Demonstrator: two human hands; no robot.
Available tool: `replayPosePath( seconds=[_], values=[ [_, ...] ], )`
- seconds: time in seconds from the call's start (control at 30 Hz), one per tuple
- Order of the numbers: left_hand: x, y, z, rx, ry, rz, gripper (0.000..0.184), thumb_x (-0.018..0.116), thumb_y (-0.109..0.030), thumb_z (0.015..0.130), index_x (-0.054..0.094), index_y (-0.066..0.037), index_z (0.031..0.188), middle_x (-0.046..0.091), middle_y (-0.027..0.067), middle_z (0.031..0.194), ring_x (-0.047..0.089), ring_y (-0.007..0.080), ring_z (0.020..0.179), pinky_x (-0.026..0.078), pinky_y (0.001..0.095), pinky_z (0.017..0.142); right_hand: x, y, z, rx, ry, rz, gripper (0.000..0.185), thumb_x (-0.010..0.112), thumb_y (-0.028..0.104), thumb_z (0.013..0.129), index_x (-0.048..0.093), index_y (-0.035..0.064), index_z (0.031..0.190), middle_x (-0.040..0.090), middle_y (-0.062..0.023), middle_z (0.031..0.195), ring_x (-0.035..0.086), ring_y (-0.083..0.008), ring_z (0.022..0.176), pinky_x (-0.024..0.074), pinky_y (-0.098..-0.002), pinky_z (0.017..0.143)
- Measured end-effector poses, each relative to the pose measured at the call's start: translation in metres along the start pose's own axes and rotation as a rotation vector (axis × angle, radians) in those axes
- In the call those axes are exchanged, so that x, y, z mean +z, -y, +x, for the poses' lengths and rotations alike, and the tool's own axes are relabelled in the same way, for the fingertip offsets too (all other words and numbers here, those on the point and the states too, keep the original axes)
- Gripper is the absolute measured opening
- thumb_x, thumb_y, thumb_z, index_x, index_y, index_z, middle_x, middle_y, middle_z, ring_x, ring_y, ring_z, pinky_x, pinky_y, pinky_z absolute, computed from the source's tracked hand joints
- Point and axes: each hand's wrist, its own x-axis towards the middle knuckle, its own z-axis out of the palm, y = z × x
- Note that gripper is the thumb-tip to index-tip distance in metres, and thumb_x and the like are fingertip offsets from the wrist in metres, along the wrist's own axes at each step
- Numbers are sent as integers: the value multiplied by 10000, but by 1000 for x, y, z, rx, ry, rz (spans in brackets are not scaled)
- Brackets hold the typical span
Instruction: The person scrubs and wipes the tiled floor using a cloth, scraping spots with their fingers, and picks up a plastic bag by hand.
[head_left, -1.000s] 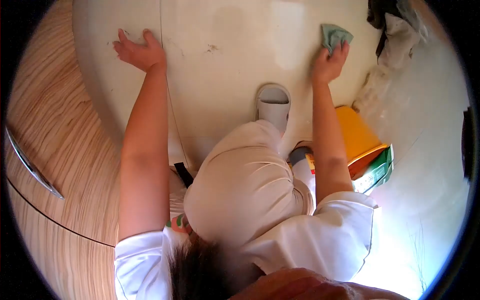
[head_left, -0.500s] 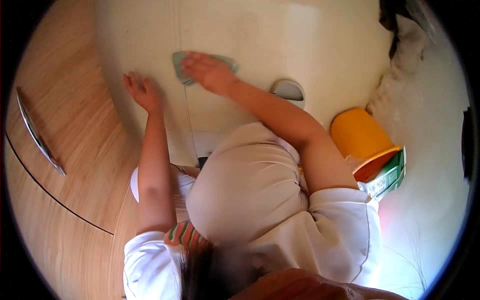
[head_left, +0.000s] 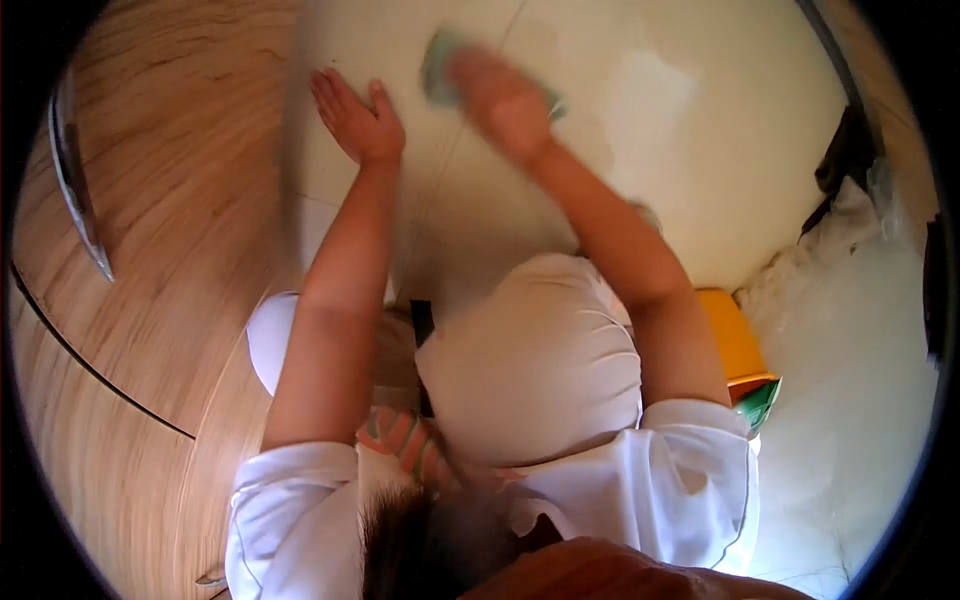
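A pale green cloth (head_left: 440,72) lies on the light tiled floor (head_left: 590,150) under my right hand (head_left: 503,105). That hand is blurred by motion, its palm pressing the cloth and holding it against the tiles. Cloth edges stick out past the fingertips and beside the wrist. To the left, near the foot of the wood-grain cabinet (head_left: 190,200), my left hand (head_left: 360,118) is spread with the thumb apart and holds nothing. Whether its palm touches the floor I cannot tell.
At the right, partly behind my right arm, is a yellow bucket (head_left: 735,335) with a green packet (head_left: 760,403) at its mouth. A dark and pale bundle (head_left: 848,190) lies farther right. The cabinet's metal handle (head_left: 75,180) sticks out on the left.
My view has shifted. My right hand and the cloth have moved forward across the floor; the left hand is farther forward too. My right arm now covers most of the round grey floor fitting.
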Motion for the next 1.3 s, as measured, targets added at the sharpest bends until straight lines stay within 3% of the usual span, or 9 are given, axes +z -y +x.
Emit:
replayPosePath(
  seconds=[0.07, 0.17, 0.37, 0.57, 0.77, 0.93, 1.13, 1.23, 1.3],
  values=[
    [-7, -2, 0, -58, 50, 42, 766, 577, -356, 942, 289, 54, 1522, 232, 253, 1620, 173, 389, 1521, 144, 491, 1236, 9, 28, -12, -332, 16, 106, 300, 601, 71, 873, 684, 89, 1161, 634, -101, 1313, 589, -306, 1251, 546, -353, 936],
    [-10, -5, 1, -25, 26, 44, 734, 552, -364, 972, 285, 39, 1524, 226, 242, 1625, 180, 394, 1515, 111, 492, 1243, -9, 20, 10, -244, 179, 311, 359, 610, 26, 841, 675, 95, 1188, 632, -104, 1319, 564, -297, 1291, 524, -385, 990],
    [-9, -2, 4, -25, 14, -23, 741, 629, -299, 929, 290, 28, 1500, 236, 257, 1610, 207, 417, 1498, 143, 527, 1229, -33, -78, 165, 172, -423, 21, 412, 564, -3, 875, 600, -8, 1285, 539, -248, 1402, 489, -429, 1308, 405, -442, 1117],
    [0, 6, -1, -9, -102, -260, 687, 633, -304, 899, 324, -20, 1443, 280, 287, 1574, 252, 488, 1456, 187, 567, 1209, 41, -33, 123, -334, 302, -140, 251, 598, 34, 862, 666, 41, 1104, 661, -145, 1228, 632, -309, 1144, 527, -391, 958],
    [2, 8, -2, -30, -151, -313, 774, 597, -276, 897, 233, 45, 1500, 273, 313, 1561, 247, 504, 1449, 175, 566, 1214, 28, -5, 109, -545, 109, 287, 372, 606, 79, 853, 644, 56, 1221, 599, -130, 1344, 554, -290, 1269, 479, -369, 1051],
    [-1, 2, -5, -114, -118, -265, 810, 580, -314, 911, 209, 89, 1508, 254, 343, 1550, 229, 511, 1450, 174, 569, 1212, 29, -66, 244, -47, -486, -50, 273, 513, 26, 870, 635, -30, 1108, 597, -248, 1304, 545, -424, 1228, 455, -442, 1053],
    [13, 25, -15, -66, -239, -172, 790, 567, -340, 947, 209, 78, 1514, 243, 312, 1561, 235, 447, 1463, 162, 523, 1215, 68, -8, 240, -33, -41, -46, 303, 498, 33, 835, 655, -1, 1092, 620, -198, 1249, 583, -374, 1147, 496, -430, 976],
    [0, 7, -8, -532, -101, -146, 725, 504, -334, 987, 231, 84, 1512, 234, 317, 1564, 241, 432, 1462, 185, 492, 1214, 92, 20, 170, -339, 38, 20, 307, 562, 77, 848, 632, 12, 1140, 655, -174, 1134, 636, -337, 1031, 550, -432, 868],
    [2, 18, -21, -475, -213, -305, 675, 469, -311, 1009, 253, 86, 1510, 253, 320, 1559, 265, 433, 1452, 205, 482, 1210, 106, 47, 145, -543, 90, 115, 271, 593, 67, 794, 670, -12, 1042, 663, -181, 1111, 651, -331, 1031, 553, -420, 878]
  ],
)
